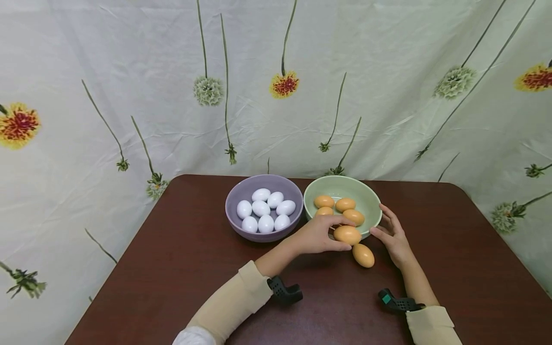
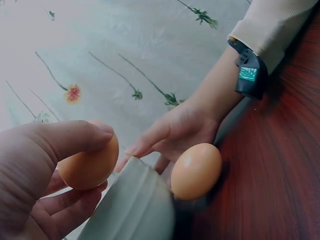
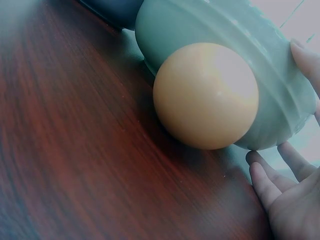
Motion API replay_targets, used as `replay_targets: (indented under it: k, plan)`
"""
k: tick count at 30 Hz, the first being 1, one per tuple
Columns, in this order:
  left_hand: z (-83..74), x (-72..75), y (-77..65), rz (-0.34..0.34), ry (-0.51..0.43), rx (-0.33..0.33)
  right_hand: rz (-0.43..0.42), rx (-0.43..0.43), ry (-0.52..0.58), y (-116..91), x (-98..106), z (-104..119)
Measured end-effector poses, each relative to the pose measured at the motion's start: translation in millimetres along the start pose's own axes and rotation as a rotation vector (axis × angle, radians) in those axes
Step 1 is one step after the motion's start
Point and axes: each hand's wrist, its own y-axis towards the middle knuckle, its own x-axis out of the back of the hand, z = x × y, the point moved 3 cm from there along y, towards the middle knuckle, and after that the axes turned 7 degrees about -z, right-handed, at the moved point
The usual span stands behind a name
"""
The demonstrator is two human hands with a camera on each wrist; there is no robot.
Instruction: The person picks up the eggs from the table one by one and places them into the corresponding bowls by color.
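My left hand [image 1: 316,235] pinches a brown egg [image 1: 347,235] between thumb and fingers, over the near rim of the green bowl [image 1: 374,211]. In the left wrist view the held egg [image 2: 90,162] is beside the bowl's edge [image 2: 137,200]. Several brown eggs [image 1: 353,217] lie inside the bowl, partly hidden by my left hand. Another brown egg [image 1: 363,256] rests on the table in front of it, close to the bowl's wall in the right wrist view. At the bowl's right side, my right hand [image 1: 393,239] touches it with spread fingers, thumb near the rim.
A purple bowl [image 1: 230,211] with several white eggs [image 1: 260,208] stands left of the green bowl. Both bowls are near the far edge of the dark wooden table [image 1: 181,249]. Behind it hangs a pale flowered cloth [image 1: 267,120].
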Motion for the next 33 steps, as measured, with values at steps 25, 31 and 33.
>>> replay_targets:
  k: [25, 31, 33]
  plan:
    - [16.0, -7.2, 35.5, -0.1, 0.19, 0.275, 0.005, -0.013, 0.005, -1.2, -1.0, 5.3]
    - [20.8, -10.9, 43.9, -0.076, 0.247, 0.297, 0.0, -0.016, 0.014, -0.8, -1.7, 5.6]
    - [22.3, -11.8, 45.9, -0.067, 0.272, 0.297, -0.002, -0.017, 0.016, -0.4, -1.8, 5.5]
